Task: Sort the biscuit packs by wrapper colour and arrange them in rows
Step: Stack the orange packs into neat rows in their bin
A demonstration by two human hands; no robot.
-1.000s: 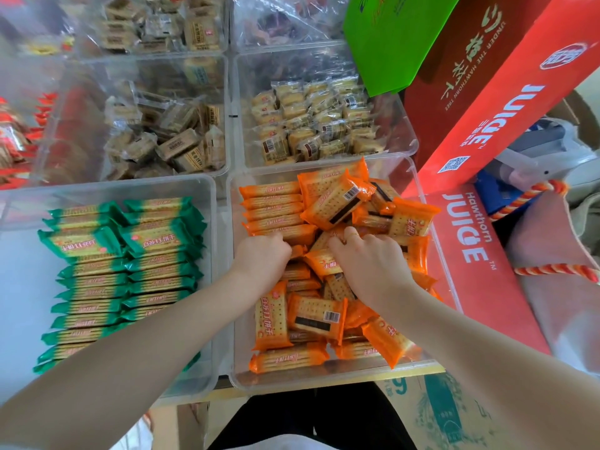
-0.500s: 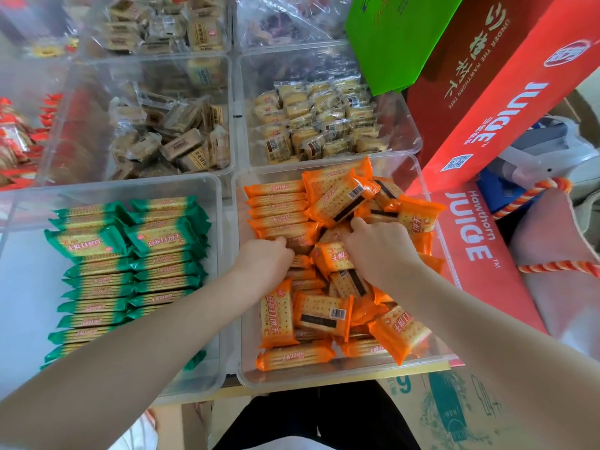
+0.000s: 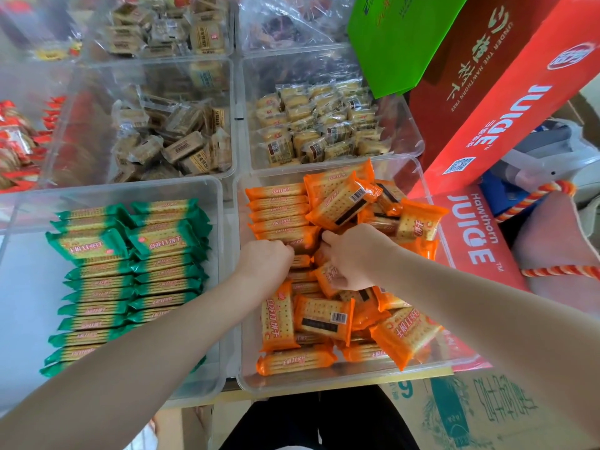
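Orange biscuit packs fill the clear bin [image 3: 418, 177] at the near right. Several stand on edge in a tidy row [image 3: 279, 212] at its far left; the others lie in a loose heap [image 3: 324, 316]. My left hand [image 3: 268, 261] is curled against the near end of that row, fingers on the packs. My right hand [image 3: 355, 254] is beside it, closed over a loose orange pack [image 3: 328, 276] under its palm. Green biscuit packs [image 3: 130, 271] stand in two neat rows in the clear bin [image 3: 29, 287] at the near left.
Behind are clear bins of beige-wrapped biscuits [image 3: 175, 144] and pale yellow packs [image 3: 321, 125]. Red-wrapped snacks [image 3: 16, 144] lie at the far left. Red juice cartons [image 3: 506, 102] and a green bag [image 3: 399, 37] lean at the right. A cardboard box [image 3: 480, 414] sits below.
Both hands have slid away from me along the orange bin, toward the standing row. The packs under them have shifted with the hands.
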